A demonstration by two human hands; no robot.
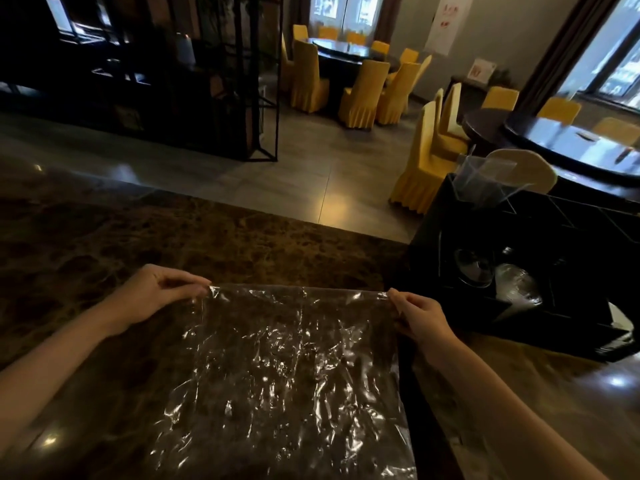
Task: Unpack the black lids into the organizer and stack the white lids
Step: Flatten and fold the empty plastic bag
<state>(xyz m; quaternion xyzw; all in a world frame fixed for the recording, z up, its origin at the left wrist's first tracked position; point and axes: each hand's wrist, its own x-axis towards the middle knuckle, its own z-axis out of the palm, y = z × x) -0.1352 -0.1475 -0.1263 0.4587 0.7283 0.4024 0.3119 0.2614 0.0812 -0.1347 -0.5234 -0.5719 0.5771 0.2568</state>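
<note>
A crinkled clear plastic bag (287, 368) lies flat on the brown marble counter (104, 254), stretched between both hands. My left hand (162, 289) pinches its far left corner and my right hand (419, 317) pinches its far right corner. The bag looks empty. To the right stands the black organizer (450, 271) with divided compartments; dark round lids (474, 268) and a clear wrapped stack (517, 282) sit inside it. No white lids are visible.
Clear plastic cups (485, 181) stand in the organizer's far corner. Beyond the counter edge are grey floor tiles, a black metal shelf frame (263, 98), and dark round tables with yellow-covered chairs (360, 95).
</note>
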